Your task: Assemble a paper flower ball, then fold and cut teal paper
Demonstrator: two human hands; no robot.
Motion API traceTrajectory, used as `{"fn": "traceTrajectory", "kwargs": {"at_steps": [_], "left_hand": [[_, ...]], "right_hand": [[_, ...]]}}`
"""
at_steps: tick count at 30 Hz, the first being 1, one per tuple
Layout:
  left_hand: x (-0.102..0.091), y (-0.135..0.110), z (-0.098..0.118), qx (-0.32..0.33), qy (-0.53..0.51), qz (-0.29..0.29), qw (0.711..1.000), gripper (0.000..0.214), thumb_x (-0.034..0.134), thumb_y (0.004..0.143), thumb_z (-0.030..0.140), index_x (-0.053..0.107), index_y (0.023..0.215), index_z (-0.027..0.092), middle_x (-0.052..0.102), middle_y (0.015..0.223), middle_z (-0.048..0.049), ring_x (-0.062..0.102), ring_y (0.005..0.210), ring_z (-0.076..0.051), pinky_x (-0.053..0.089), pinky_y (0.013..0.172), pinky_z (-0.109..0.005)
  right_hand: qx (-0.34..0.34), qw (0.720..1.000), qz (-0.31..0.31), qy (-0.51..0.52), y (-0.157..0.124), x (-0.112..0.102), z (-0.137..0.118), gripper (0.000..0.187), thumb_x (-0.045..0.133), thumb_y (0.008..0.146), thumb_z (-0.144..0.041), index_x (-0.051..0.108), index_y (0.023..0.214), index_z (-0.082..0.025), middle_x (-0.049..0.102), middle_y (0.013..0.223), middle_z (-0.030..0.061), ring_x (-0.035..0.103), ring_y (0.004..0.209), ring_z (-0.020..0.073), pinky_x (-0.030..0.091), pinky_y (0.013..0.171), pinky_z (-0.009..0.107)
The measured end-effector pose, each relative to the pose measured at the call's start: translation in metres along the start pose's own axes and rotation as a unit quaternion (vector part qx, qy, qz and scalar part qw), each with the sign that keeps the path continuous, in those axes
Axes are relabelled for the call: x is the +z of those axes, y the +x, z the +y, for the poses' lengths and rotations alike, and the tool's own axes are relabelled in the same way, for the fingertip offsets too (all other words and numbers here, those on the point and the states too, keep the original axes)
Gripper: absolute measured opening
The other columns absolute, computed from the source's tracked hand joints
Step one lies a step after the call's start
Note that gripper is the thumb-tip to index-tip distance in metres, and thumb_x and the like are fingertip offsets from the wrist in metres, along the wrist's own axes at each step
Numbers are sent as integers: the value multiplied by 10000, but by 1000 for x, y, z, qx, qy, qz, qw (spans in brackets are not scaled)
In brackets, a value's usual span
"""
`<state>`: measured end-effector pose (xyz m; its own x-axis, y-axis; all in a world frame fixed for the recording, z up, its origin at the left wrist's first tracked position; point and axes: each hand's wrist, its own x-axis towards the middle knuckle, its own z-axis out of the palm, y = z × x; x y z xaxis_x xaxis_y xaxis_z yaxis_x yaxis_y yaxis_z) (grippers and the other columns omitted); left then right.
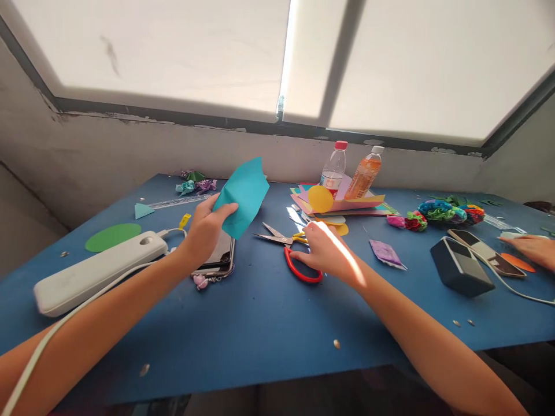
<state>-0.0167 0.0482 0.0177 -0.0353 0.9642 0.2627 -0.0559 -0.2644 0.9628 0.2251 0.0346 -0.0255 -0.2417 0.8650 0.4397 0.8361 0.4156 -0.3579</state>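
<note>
My left hand (203, 228) is closed on a folded sheet of teal paper (243, 195), held up above a phone (220, 257) that lies on the blue table (260, 323). My right hand (323, 249) rests on the table with its fingers on the handles of open scissors (284, 242), one handle red and one yellow. The blades point left, toward the teal paper.
A white power strip (97, 271) lies left with its cable running toward me. Coloured paper sheets (342, 205), a yellow disc and two bottles (333, 170) stand behind the scissors. Paper flowers (437, 212), a dark box (459, 267) and another person's hand (533, 249) are right.
</note>
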Motion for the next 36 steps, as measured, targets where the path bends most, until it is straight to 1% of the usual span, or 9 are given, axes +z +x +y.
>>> {"fn": "traceTrajectory", "kwargs": {"at_steps": [4,9,13,16,20,26,31,34,36], "left_hand": [[-7,4,16,50,143,-117,982,121,691,663,306,684,724,202,662,802,-31,587,767,-217,468,700,-262],[-12,-8,43,262,383,-271,844,254,647,624,186,719,861,240,689,1111,-41,514,1195,-318,254,1107,-441],[-13,-31,54,386,544,-301,682,348,491,650,66,645,929,206,617,1279,-73,467,1282,-300,210,1099,-554],[-15,-52,56,464,556,-269,635,294,454,720,59,593,944,187,638,1240,-108,516,1236,-294,286,1054,-530],[-20,-73,48,518,458,-307,654,399,455,729,48,513,1091,206,668,1188,-82,554,1190,-239,310,1055,-454],[-20,-75,4,420,386,-443,692,517,486,853,112,393,1348,229,591,1335,-59,493,1283,-197,265,1118,-375],[-6,-87,-29,398,359,-482,693,396,459,907,153,500,1291,243,647,1252,-59,572,1186,-227,273,1110,-418],[2,-98,-31,303,317,-468,768,192,496,919,282,642,1035,237,713,1037,-48,644,973,-214,416,975,-382],[5,-102,-29,161,286,-438,837,229,488,920,367,664,908,220,714,962,-37,645,891,-208,478,855,-339]], "right_hand": [[-126,973,138,-135,4,-16,-13,541,573,868,-384,436,1339,-155,502,1382,171,454,1284,307,323,1052,498],[-201,956,174,-126,8,-32,-20,583,524,910,-409,340,1425,-205,466,1445,98,358,1385,246,259,1123,469],[-254,934,217,-126,4,-39,-30,362,499,936,-274,511,1296,-238,605,1313,63,486,1298,229,283,1104,463],[-322,918,209,-99,-11,-43,-36,282,469,922,-114,610,1141,-222,723,1099,39,647,1089,191,381,1030,410],[-318,932,172,-11,-52,-38,-31,323,458,916,-87,585,1194,-189,721,1089,92,656,1074,200,431,989,412],[-212,954,66,201,-116,-19,-7,355,447,919,-70,584,1206,-227,704,1127,77,647,1097,195,468,982,394],[-122,966,-65,217,-138,-25,-5,190,522,924,-241,653,1061,-230,724,1017,52,655,1034,203,511,892,334],[-35,977,-92,191,-133,-29,-14,318,428,963,-312,617,731,-204,640,676,10,608,679,146,502,647,271],[33,978,-82,190,-127,-28,-20,364,408,965,-346,559,670,-198,588,660,4,547,619,127,478,594,259]]}}
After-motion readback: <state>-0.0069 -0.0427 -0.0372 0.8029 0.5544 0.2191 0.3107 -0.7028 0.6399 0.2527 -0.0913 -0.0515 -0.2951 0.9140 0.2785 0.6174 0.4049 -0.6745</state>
